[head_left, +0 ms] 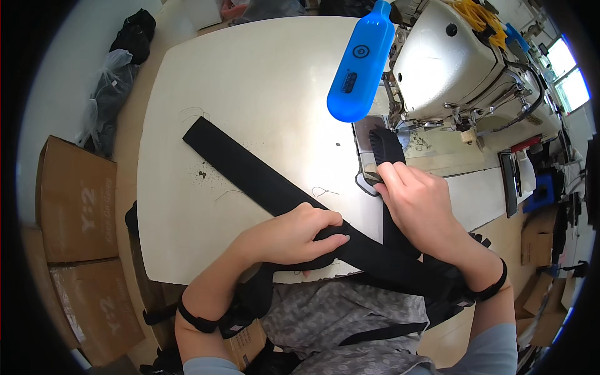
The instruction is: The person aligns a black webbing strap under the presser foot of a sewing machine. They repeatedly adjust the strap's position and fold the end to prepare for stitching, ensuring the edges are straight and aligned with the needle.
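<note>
Where left hand [299, 236] grips, strap (black) [249, 174] runs 2 ways.

room: table [250, 69], upper left | blocks: sewing machine [447, 59], black strap [249, 170] | under machine: unclear

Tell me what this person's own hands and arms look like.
The left hand and right hand are bare, without gloves. A narrow black band circles each forearm. Light grey-blue sleeves cover the arms higher up.
</note>
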Demonstrator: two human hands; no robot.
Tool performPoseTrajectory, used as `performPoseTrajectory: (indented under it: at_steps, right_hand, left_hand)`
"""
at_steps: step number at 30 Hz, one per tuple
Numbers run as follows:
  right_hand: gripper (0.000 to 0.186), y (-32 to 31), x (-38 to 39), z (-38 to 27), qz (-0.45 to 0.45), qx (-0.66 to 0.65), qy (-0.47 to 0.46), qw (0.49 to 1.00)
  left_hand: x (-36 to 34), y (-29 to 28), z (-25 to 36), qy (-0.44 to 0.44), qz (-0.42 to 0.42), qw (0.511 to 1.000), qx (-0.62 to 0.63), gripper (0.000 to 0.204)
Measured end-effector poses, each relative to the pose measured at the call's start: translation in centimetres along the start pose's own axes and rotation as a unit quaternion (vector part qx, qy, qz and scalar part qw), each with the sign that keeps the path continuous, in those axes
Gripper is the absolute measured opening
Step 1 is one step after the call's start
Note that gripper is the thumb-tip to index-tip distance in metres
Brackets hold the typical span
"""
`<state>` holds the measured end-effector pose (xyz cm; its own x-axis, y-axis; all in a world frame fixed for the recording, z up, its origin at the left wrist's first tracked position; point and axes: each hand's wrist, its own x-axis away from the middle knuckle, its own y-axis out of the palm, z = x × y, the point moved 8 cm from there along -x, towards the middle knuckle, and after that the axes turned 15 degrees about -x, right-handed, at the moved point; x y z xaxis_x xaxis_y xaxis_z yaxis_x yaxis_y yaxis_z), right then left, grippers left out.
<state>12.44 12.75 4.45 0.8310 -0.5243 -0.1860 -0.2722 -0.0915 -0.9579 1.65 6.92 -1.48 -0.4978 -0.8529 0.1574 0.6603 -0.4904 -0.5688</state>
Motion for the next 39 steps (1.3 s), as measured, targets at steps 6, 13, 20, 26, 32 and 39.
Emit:
performPoseTrajectory:
  at_steps: [6,13,20,26,32,39]
  right_hand:
    - [0.021,0.2,-0.4,-0.2,-0.018,0.015,0.028,0.999]
    - [0.026,0.2,-0.7,-1.3,-0.060,0.039,0.027,0.997]
    - [0.028,0.5,-1.0,-1.6,-0.074,0.064,0.020,0.995]
    - [0.021,0.4,-0.7,1.2,-0.035,-0.084,0.003,0.996]
    - [0.021,0.0,0.0,1.3,0.003,-0.093,-0.002,0.996]
    - [0.019,-1.3,1.1,0.8,0.090,-0.142,-0.007,0.986]
  left_hand:
    - [-0.2,-0.2,0.1,0.009,-0.007,1.000,0.028,0.031]
    - [-0.1,0.3,-0.5,0.027,0.000,1.000,0.011,0.023]
    - [-0.1,0.2,-0.4,0.018,-0.010,1.000,0.023,0.024]
    - [-0.1,0.2,-0.3,0.017,-0.008,1.000,0.010,0.024]
    - [-0.2,0.3,-0.4,0.014,-0.010,1.000,0.005,0.025]
    - [-0.2,0.0,-0.1,0.015,-0.005,1.000,0.020,0.030]
